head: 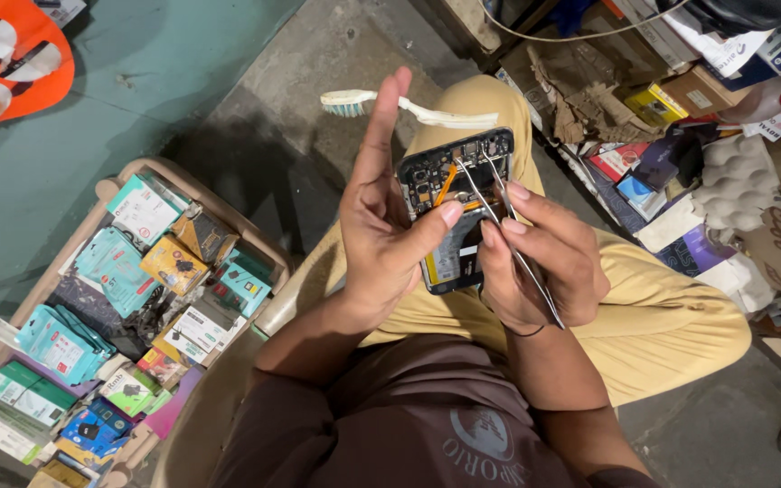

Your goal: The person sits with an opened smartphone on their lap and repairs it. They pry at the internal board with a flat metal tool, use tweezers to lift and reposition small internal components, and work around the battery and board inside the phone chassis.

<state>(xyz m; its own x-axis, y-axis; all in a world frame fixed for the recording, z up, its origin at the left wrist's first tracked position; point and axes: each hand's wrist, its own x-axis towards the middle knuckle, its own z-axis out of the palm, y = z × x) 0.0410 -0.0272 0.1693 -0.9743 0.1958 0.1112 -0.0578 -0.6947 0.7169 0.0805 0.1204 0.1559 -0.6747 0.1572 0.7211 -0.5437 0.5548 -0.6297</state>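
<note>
Cradling an opened phone (454,217), the left hand (381,235) steadies it; right hand (535,253) pinches slim metal tweezers (508,235).

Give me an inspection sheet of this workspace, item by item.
Surface: concrete floor; work done over the lap.
Job's things: opened phone, back cover off; metal tweezers tips on its upper board; toothbrush resting on the knee.
Clutter: tray of small packaged parts to the left; boxes and an egg carton to the right.
Hands: left hand grips the phone; right hand pinches the tweezers.
Cables: one cable at the top.
Surroundings: shelf clutter.
</note>
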